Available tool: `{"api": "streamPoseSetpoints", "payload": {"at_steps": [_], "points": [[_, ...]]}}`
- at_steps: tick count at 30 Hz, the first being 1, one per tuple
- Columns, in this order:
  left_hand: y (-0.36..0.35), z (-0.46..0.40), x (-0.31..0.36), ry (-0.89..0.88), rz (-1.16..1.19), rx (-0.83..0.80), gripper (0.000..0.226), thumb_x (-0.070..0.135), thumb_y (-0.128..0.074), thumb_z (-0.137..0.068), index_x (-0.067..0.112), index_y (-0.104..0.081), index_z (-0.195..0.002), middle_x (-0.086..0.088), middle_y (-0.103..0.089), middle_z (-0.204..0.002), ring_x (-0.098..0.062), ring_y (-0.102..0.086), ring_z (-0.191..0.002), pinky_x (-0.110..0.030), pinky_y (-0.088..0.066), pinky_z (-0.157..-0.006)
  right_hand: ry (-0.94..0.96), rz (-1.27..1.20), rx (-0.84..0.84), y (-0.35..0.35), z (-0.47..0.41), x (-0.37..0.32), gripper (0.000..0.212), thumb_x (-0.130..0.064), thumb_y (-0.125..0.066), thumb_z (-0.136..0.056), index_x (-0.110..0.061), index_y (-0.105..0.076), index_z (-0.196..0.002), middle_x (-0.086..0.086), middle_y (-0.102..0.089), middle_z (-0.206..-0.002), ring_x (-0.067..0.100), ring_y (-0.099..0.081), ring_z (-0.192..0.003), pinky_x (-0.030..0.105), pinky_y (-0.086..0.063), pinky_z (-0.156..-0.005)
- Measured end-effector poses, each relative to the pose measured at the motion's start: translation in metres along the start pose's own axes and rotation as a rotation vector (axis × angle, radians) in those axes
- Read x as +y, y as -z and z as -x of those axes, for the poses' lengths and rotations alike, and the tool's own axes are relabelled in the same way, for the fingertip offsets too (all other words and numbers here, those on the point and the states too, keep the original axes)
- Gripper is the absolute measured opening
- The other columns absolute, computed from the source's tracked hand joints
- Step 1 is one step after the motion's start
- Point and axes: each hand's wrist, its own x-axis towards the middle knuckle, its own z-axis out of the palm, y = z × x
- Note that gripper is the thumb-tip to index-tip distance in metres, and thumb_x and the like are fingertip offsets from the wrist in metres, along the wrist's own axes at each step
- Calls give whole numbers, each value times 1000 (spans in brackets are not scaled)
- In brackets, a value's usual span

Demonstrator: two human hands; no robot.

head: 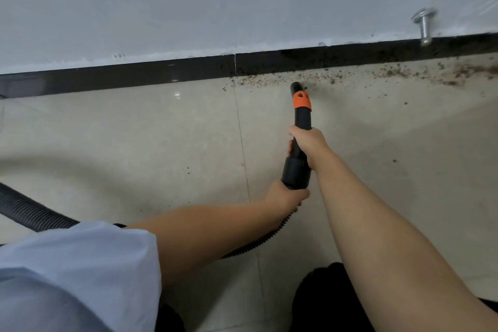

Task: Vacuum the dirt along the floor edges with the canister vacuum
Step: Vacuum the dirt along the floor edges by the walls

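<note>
Nozzle [296, 88] ahead of both hands' grip

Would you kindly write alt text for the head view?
Both hands, right hand ahead of left hand, grip a black vacuum nozzle with orange collar aimed at brown dirt crumbs along the black baseboard.

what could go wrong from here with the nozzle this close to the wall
The metal doorstop juts out from the baseboard above the dirt farther right; the nozzle could knock it there. The hose trails behind the left hand and under the arm, so it may snag.
</note>
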Motion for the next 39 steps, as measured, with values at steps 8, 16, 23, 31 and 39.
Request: {"api": "streamPoseSetpoints", "payload": {"at_steps": [8, 16, 23, 31, 39], "points": [[-5, -8, 9, 4, 101, 15, 20, 9, -60, -86, 10, -52, -104, -3, -51, -71, -13, -47, -59, -19, -43, -52, -3, 28, -30, -1, -8, -13, 9, -7, -54, -85, -10, -45, -82, 7, -50, -56, 18, -46, -41, 24, -44, -46], [8, 0, -12, 39, 206, 72, 18, 10, -62, -83, 8, -56, -100, -4, -53, -72, -13, -49, -61, -21, -44, -54, 13, 131, -118, -30, 2, -3, 7, -8, -52, -84, -10, -46, -88, 7, -52, -58, 19, -49, -46, 28, -47, -51], [9, 9, -19, 50, 231, 89, 17, 11, -62, -83, 6, -57, -99, -5, -53, -71, -14, -48, -60, -23, -44, -54, 8, 170, -127, -34, 15, 0, 7, -8, -51, -85, -10, -45, -85, 7, -51, -59, 19, -48, -46, 27, -46, -50], [24, 16, -28, 27, 279, 131, 25, 14, -62, -83, 3, -59, -105, -5, -52, -72, -14, -48, -60, -22, -44, -55, 25, 208, -208, -57, 25, -2, 6, -9, -53, -85, -10, -47, -86, 7, -52, -60, 18, -49, -47, 25, -46, -50], [41, 12, -15, 3, 284, 157, 31, 14, -63, -82, 6, -58, -112, -5, -53, -74, -13, -48, -59, -23, -45, -55, 38, 183, -215, -73, 19, -16, 6, -6, -53, -83, -10, -47, -81, 7, -52, -57, 19, -49, -48, 28, -45, -53]]}}
